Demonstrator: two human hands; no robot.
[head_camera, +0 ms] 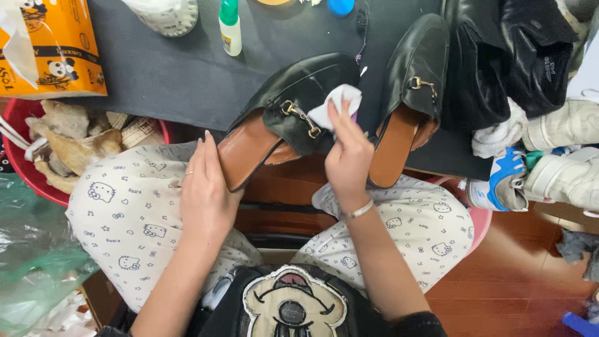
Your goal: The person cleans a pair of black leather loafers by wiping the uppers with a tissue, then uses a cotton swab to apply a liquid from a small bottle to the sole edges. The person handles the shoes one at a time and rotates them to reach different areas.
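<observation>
A black leather backless loafer [298,93] with a gold buckle and tan insole lies tilted over the edge of the dark table. My left hand [206,187] grips its open heel end. My right hand [347,153] presses a white wipe [337,103] against the loafer's upper beside the buckle. The matching second loafer [412,81] lies just right of that hand, also hanging over the table edge.
On the dark table [162,75] stand an orange tissue pack [47,47], a small green-capped bottle [230,28] and a white container [165,14]. A red bin [25,181] of used paper sits left. Black shoes [499,56] and white sneakers [561,150] pile up right.
</observation>
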